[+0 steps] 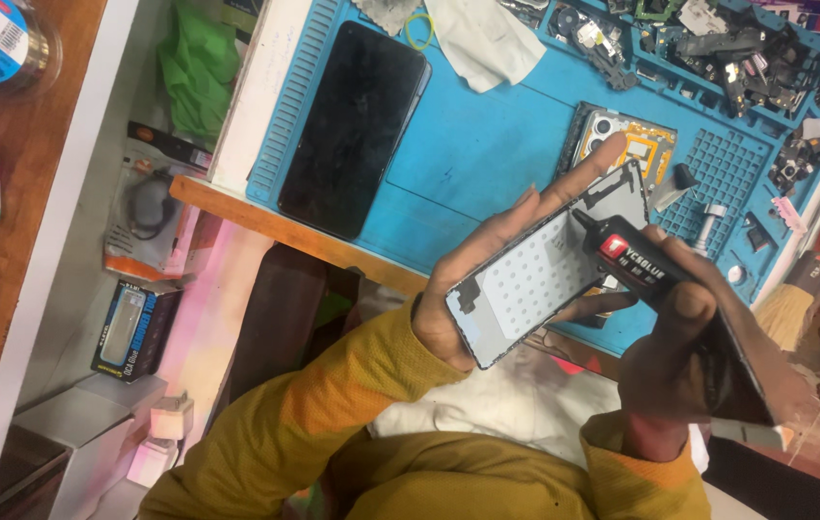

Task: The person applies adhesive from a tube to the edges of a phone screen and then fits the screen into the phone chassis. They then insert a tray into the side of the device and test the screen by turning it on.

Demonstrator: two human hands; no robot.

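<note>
Parts in the far right corner of the mat are a dark jumble, and I cannot tell one from the next. My right hand hides most of its own fingers, and a dark flat piece lies across it, so I cannot see all of that grip. A cloth is cut off by the top edge. A brush at the right edge is only partly in view.

I hold a phone frame in my left hand, up in the air over the near edge of the mat. My fingers are closed around its edges, and one long finger lies along its far side. The frame is a thin grey plate with a dark rim. Its middle is pale with rows of tiny dots. One corner has a cut-out notch.

My right hand is wrapped around a black glue tube with a red label. Its thin tip touches the frame's top edge.

A black phone lies flat near the left edge of the mat. Another open phone lies on the mat just behind the frame.
</note>
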